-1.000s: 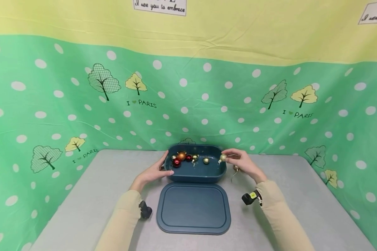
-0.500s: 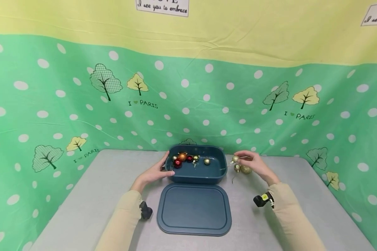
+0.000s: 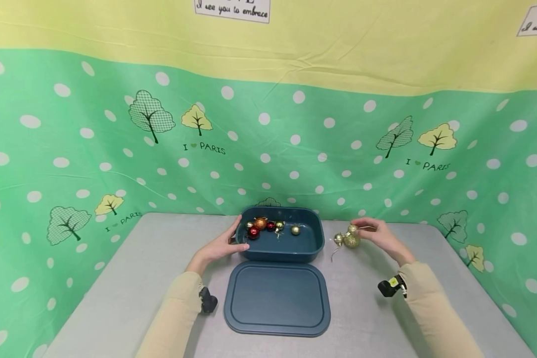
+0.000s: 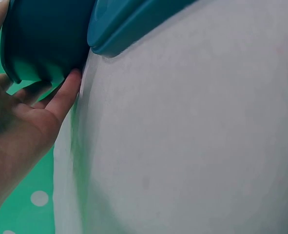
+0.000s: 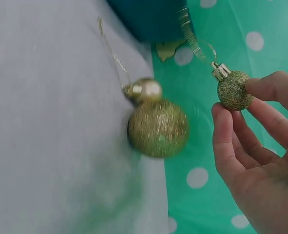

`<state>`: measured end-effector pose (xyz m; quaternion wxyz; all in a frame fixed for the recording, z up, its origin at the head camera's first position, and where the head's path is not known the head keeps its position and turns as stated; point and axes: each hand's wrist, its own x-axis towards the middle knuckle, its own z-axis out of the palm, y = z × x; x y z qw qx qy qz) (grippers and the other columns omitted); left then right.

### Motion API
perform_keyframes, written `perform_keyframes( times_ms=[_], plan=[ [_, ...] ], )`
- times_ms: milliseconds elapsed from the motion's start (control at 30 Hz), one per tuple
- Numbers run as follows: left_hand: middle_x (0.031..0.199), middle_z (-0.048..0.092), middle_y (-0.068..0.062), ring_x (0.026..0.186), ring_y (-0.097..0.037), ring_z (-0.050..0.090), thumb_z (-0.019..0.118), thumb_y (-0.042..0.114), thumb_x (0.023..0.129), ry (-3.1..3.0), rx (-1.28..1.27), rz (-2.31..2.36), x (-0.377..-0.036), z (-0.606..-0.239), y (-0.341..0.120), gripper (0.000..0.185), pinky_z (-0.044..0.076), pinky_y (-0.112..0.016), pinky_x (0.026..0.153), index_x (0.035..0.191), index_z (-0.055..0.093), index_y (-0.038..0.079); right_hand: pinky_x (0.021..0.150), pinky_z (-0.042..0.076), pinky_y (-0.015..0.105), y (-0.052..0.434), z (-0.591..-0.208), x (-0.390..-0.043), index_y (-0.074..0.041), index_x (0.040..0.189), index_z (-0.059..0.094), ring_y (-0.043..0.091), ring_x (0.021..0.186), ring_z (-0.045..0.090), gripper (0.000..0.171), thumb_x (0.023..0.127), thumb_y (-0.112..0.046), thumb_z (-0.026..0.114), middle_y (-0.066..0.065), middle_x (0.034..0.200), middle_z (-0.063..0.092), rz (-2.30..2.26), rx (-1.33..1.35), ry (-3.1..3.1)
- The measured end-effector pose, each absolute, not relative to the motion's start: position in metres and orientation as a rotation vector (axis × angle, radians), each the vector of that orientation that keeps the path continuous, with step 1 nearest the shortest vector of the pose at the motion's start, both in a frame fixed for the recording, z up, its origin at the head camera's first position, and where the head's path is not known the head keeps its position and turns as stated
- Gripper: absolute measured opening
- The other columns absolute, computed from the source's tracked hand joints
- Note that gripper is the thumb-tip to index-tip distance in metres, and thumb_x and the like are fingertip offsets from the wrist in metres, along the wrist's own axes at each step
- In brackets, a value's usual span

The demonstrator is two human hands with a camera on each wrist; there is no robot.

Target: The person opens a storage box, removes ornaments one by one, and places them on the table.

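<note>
Grey tabletop (image 3: pixel 125 278) before a green, white-dotted cloth backdrop (image 3: pixel 71 149). Left hand (image 3: pixel 217 246) curled against the near-left wall of the dark teal plastic tub (image 3: pixel 313 246), steadying it; red, orange and gold baubles (image 3: pixel 268 227) lying inside, matching teal lid (image 3: pixel 277 298) flat in front. Right hand (image 5: pixel 260 141) pinching a small glittery green-gold bauble (image 5: pixel 233 90) between thumb and fingertip, raised just right of the tub, its thin gold cord (image 5: pixel 192 36) trailing. Below it, on the table, a large gold glitter ball (image 5: pixel 158 127) touching a small shiny gold bauble (image 5: pixel 144 90). Best done slowly: keep the pinch light, watch the loose cord for snags on the two resting balls, keep the tub braced.
</note>
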<state>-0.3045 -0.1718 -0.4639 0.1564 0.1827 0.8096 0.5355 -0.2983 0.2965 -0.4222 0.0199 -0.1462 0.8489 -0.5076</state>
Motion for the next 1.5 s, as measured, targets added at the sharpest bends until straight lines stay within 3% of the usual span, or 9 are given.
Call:
perform_keyframes(
  times_ms=[233, 500, 767, 1000, 1233, 1500],
  plan=[
    [0.160, -0.006, -0.015, 0.144, -0.038, -0.001, 0.069, 0.023, 0.090, 2.355, 0.522, 1.541, -0.312, -0.480, -0.173, 0.099, 0.007, -0.057, 0.113, 0.156, -0.005, 0.019, 0.083, 0.050, 0.024, 0.318, -0.426, -0.296, 0.012, 0.128, 0.053, 0.029, 0.104, 0.060, 0.039, 0.093, -0.004, 0.061, 0.029, 0.124, 0.057, -1.522, -0.471, 2.638],
    [0.160, -0.005, -0.014, 0.144, -0.038, 0.001, 0.070, 0.025, 0.089, 2.377, 0.521, 1.532, -0.314, -0.481, -0.173, 0.099, 0.009, -0.056, 0.113, 0.157, -0.003, 0.019, 0.079, 0.051, 0.021, 0.332, -0.435, -0.296, 0.020, 0.121, 0.052, 0.014, 0.095, 0.060, 0.037, 0.090, 0.003, 0.061, 0.035, 0.119, 0.055, -1.519, -0.601, 2.662],
    [0.160, -0.006, -0.014, 0.144, -0.039, 0.001, 0.068, 0.025, 0.090, 2.380, 0.546, 1.528, -0.314, -0.481, -0.175, 0.098, 0.007, -0.057, 0.112, 0.156, -0.005, 0.020, 0.081, 0.050, 0.023, 0.340, -0.444, -0.295, 0.018, 0.123, 0.052, 0.022, 0.097, 0.059, 0.040, 0.088, 0.001, 0.062, 0.033, 0.117, 0.057, -1.455, -0.494, 2.670],
    [0.160, -0.005, -0.013, 0.144, -0.036, 0.000, 0.069, 0.029, 0.090, 2.395, 0.557, 1.508, -0.313, -0.480, -0.174, 0.099, 0.007, -0.055, 0.113, 0.156, -0.004, 0.019, 0.077, 0.054, 0.033, 0.341, -0.452, -0.303, 0.021, 0.125, 0.040, 0.032, 0.097, 0.059, 0.047, 0.089, -0.001, 0.062, 0.032, 0.109, 0.057, -1.406, -0.393, 2.669],
    [0.160, -0.005, -0.013, 0.144, -0.037, 0.001, 0.070, 0.031, 0.089, 2.390, 0.556, 1.518, -0.313, -0.480, -0.175, 0.100, 0.008, -0.055, 0.113, 0.156, -0.004, 0.019, 0.073, 0.057, 0.037, 0.339, -0.456, -0.310, 0.020, 0.109, 0.049, 0.026, 0.088, 0.058, 0.030, 0.087, 0.003, 0.062, 0.026, 0.099, 0.058, -1.400, -0.413, 2.645],
    [0.160, -0.004, -0.013, 0.144, -0.038, 0.004, 0.068, 0.026, 0.091, 2.365, 0.550, 1.536, -0.313, -0.480, -0.174, 0.098, 0.010, -0.055, 0.113, 0.156, -0.004, 0.020, 0.071, 0.056, 0.034, 0.333, -0.459, -0.313, 0.017, 0.111, 0.054, 0.027, 0.088, 0.059, 0.030, 0.090, -0.003, 0.062, 0.021, 0.099, 0.060, -1.307, -0.345, 2.683]
  ],
)
